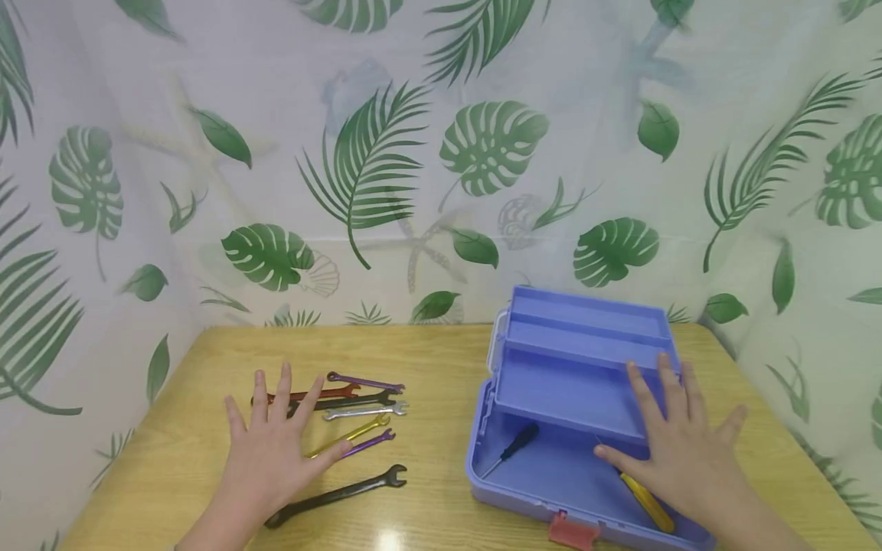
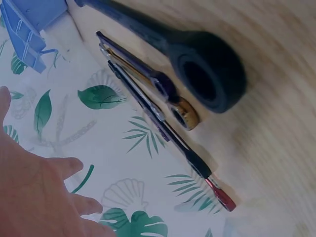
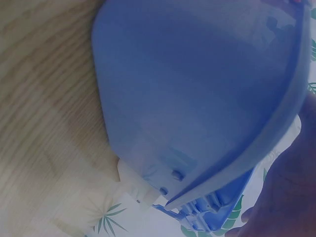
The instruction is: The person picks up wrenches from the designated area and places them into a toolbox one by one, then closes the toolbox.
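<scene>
Looks early: got blue plastic toolbox point(image 1: 572, 471) open, black-handled screwdriver point(image 1: 520, 441) and yellow-handled screwdriver point(image 1: 648, 501) inside, multicoloured metal wrenches point(image 1: 361, 412) out on wooden table point(image 1: 441, 436). Have left hand point(image 1: 270, 451), right hand point(image 1: 689, 455) spread wide, empty.

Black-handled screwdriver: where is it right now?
In the head view, the black-handled screwdriver lies inside the open blue toolbox, toward the left end of its bottom, left of the yellow-handled tool.
</scene>
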A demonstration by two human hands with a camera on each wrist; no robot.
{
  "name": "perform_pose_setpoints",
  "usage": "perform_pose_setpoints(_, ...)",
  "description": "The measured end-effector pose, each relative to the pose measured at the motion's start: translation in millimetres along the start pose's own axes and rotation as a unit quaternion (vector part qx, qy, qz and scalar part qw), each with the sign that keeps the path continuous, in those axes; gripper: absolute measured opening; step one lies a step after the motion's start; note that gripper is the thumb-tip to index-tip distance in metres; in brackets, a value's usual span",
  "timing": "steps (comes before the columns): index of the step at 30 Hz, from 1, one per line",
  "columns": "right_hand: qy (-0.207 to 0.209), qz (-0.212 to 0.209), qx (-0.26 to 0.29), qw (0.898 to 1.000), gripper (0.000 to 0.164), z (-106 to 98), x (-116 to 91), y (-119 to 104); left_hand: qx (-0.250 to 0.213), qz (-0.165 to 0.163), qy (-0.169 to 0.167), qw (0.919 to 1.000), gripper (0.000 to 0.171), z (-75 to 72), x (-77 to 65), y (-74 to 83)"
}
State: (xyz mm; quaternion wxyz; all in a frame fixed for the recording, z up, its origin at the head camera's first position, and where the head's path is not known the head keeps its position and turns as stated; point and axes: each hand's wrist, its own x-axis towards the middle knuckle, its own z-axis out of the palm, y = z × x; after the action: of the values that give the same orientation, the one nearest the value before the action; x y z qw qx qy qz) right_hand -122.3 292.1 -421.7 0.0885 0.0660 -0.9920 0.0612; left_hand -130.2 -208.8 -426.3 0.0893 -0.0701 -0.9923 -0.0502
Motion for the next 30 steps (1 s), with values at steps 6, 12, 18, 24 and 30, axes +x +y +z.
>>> perform_pose_setpoints(6,0.009,-0.001,0.001,1.0,0.126,0,-1,1,-0.003,0.004,-0.005,1.0,0.098,3.6,3.3,-2.1)
perform_pose_setpoints(12,0.014,0.001,-0.003,1.0,0.126,0,-2,1,-0.009,0.008,-0.011,0.9999,0.096,5.5,7.6,-2.4)
perform_pose_setpoints(18,0.015,0.006,0.001,1.0,0.125,0,-3,1,-0.009,0.018,-0.017,0.9996,0.095,6.1,13.3,0.0)
perform_pose_setpoints(24,0.036,-0.002,0.0,0.999,0.123,-3,-1,2,-0.005,0.033,-0.017,0.9993,0.094,7.1,22.1,3.9)
perform_pose_setpoints(30,0.051,-0.002,-0.015,0.999,0.125,-9,-1,6,-0.012,0.044,-0.015,0.9988,0.093,12.9,29.4,11.2)
